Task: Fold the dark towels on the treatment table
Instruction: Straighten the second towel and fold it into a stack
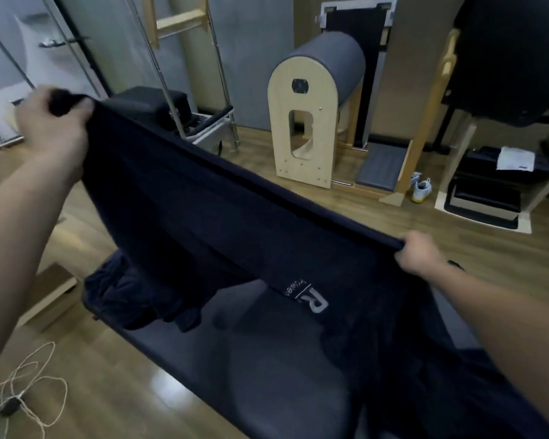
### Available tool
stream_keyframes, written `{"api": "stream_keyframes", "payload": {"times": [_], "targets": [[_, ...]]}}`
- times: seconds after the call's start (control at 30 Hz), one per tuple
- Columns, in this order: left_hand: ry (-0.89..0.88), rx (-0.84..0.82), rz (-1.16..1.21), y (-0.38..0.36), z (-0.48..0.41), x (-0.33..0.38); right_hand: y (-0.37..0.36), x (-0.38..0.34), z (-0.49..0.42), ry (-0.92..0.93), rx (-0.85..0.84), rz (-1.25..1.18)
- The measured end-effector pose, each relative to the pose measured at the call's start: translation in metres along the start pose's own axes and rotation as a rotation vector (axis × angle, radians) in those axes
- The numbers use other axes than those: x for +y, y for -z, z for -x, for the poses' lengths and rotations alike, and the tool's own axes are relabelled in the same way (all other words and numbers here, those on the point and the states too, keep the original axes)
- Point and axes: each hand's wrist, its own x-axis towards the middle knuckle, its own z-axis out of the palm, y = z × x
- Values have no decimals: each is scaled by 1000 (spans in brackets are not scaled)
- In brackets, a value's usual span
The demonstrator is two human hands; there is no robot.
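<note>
Fingers of the left hand (pixel 53 126) are curling tight around one bunched corner of a dark towel (pixel 203 210), while the right hand (pixel 420 256) is pinching the opposite corner, its fingers closed over the hem. Between them the towel's top edge is stretching taut, running downhill from the raised left hand to the lower right one, and the cloth is hanging so that its lower part, bearing a pale letter R logo (pixel 314 301), is touching the treatment table (pixel 267 375). A second dark towel (pixel 124 299) is lying crumpled at the table's far left corner, partly under the hanging cloth. Beyond the table, a wooden barrel-shaped apparatus (pixel 308 122) is standing on the wood floor (pixel 393 223), well apart from the towels.
</note>
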Motion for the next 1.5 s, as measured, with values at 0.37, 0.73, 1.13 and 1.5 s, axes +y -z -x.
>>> {"api": "stream_keyframes", "payload": {"times": [0.37,0.73,1.13,1.5], "targets": [[202,-235,127,-47,117,51,55,-8,13,102,125,-200],[-388,-1086,-292,-162,290,164,88,-82,60,490,208,-290],[-432,-698,-150,-147,221,204,47,17,56,184,136,-234],[-490,-456,16,-131,157,241,288,-10,40,238,926,211]]}}
